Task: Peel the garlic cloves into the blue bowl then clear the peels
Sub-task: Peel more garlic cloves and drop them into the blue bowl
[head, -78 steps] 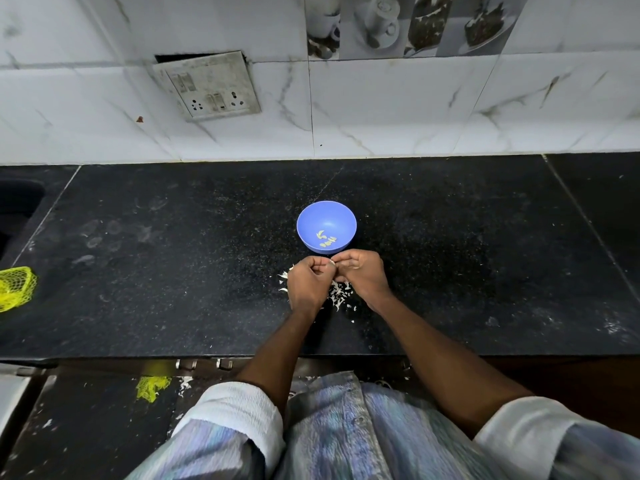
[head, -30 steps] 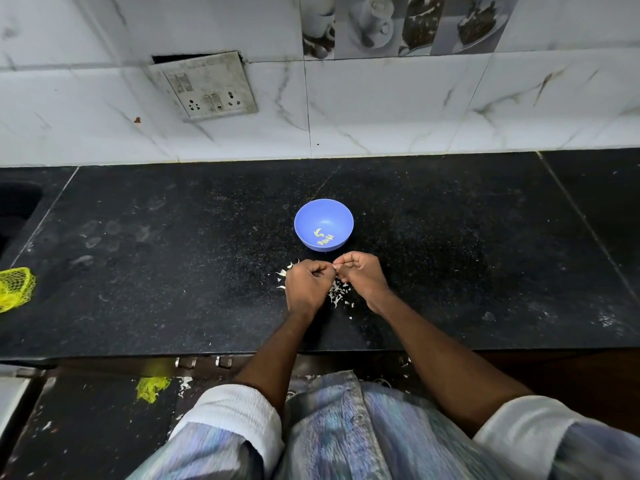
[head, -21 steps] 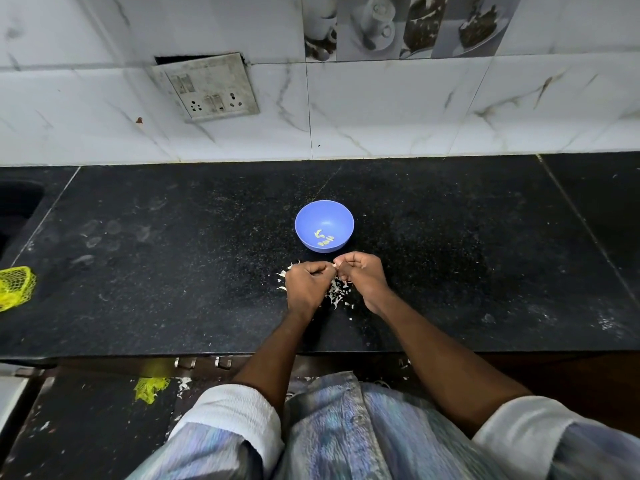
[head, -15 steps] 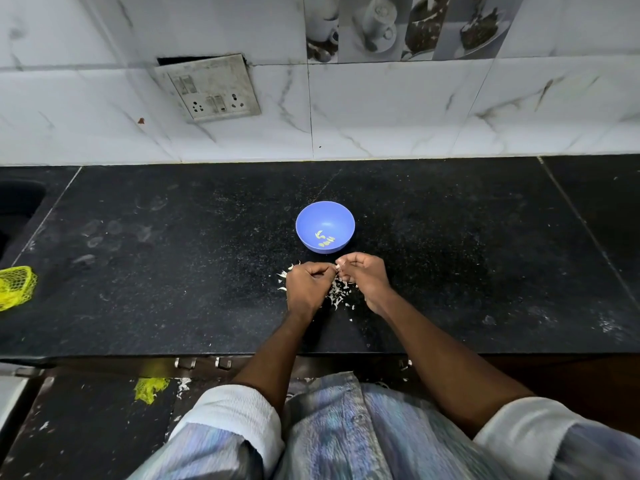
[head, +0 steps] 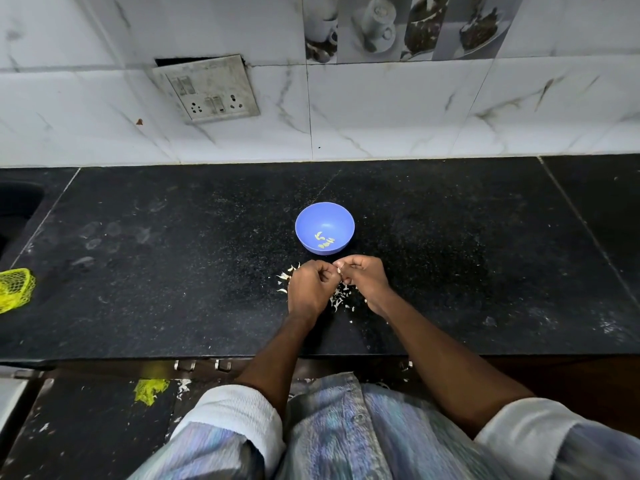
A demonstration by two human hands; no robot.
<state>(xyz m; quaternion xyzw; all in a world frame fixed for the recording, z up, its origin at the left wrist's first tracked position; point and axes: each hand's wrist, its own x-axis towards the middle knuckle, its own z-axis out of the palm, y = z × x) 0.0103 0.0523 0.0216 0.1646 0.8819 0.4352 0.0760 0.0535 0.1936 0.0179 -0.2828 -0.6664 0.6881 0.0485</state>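
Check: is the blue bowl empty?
No. The blue bowl holds a few pale peeled cloves at its bottom.

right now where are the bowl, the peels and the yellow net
bowl (head: 306, 221): head view, bare inner wall at the left rim.
peels (head: 341, 295): head view, middle of the white pile on the counter between the wrists.
yellow net (head: 14, 289): head view, middle of the mesh at the left edge.

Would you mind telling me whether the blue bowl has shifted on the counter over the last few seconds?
No. The blue bowl keeps its place below the counter seam and just beyond the peels; only the camera wobbles.
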